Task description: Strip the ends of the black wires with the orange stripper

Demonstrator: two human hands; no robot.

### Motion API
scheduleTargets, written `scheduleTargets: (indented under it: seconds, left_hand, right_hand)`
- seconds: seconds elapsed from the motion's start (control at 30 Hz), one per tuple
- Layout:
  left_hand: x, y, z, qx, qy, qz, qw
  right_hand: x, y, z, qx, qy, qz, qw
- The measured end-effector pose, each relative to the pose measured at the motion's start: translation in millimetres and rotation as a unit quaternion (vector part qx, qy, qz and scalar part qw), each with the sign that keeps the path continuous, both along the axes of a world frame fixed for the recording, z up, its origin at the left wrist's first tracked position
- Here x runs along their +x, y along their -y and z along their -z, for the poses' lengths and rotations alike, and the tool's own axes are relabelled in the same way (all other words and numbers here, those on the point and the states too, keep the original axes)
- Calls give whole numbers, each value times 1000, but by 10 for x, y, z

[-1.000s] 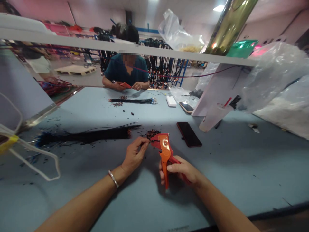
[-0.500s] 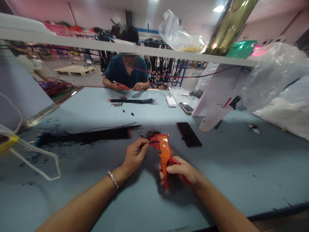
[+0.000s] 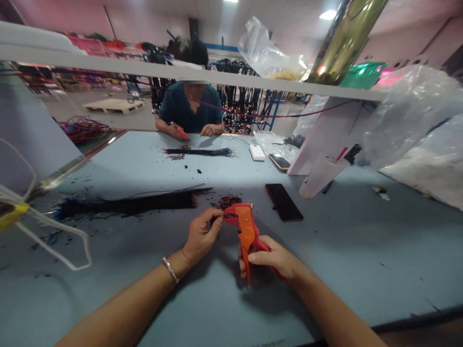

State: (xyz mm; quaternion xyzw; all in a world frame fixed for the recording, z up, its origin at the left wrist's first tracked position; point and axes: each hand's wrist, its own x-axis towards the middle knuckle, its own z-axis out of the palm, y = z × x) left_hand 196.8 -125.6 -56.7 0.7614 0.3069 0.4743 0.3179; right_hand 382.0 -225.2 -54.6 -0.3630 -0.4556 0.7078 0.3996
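Note:
My right hand grips the handles of an orange wire stripper, whose head points up and left. My left hand pinches a thin dark wire at the stripper's jaws; the wire itself is barely visible between the fingertips. A long bundle of black wires lies on the blue table just beyond my left hand. A small heap of stripped insulation bits sits behind the stripper's head.
A dark phone lies right of the stripper. Across the table a person in a teal shirt works over another wire bundle, near a white box and a second phone. White cords lie left; plastic bags right.
My left hand has drawn closer to the stripper's jaws with the wire. The stripper's handles have closed slightly in my right hand.

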Motion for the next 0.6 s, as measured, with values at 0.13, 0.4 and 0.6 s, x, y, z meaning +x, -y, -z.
scheduleTargets:
  seconds: [0.13, 0.4, 0.6]
  left_hand:
    - [-6, 1, 24, 6, 13, 4, 1000]
    - [-20, 0, 44, 22, 27, 10, 999]
    - [-19, 24, -7, 44, 29, 16, 998]
  right_hand:
    - [10, -10, -26, 21, 17, 1, 1000]
    - [34, -9, -65, 51, 43, -4, 998]
    - [39, -3, -106, 70, 74, -9, 995]
